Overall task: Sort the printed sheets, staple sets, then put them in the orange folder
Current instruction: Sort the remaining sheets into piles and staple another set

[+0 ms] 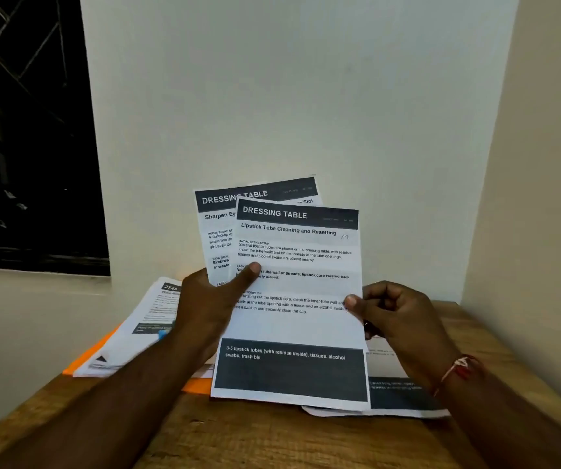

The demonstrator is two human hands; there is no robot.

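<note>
Sorting looks to be the step in hand, with most of the task left to do. Two printed sheets are held up over the worktop (272,441), fanned apart. The front sheet (297,326) is headed "Lipstick Tube Cleaning and Resetting". The rear sheet (219,228), whose title begins "Sharpen Ey", peeks out behind it on the left. The left hand (209,308) grips both near their lower left, its thumb pressed flat on the front page and its fingers hidden behind the paper. The right hand (397,316) pinches the front sheet's right edge between the thumb and curled fingers. Both sheets are in portrait, long axis running up and away from the person, headers at the top and print facing the camera. The rear one leans slightly left. A loose pile of sheets (137,328) lies on the orange folder (91,355) at left, and more sheets (404,396) lie flat on the worktop under the right wrist. No staple shows on any page, and I cannot make out a stapler; a small blue object (164,333) on the pile is too blurred to name. Nothing appears to be filed in the folder, so stapling and filing remain.
</note>
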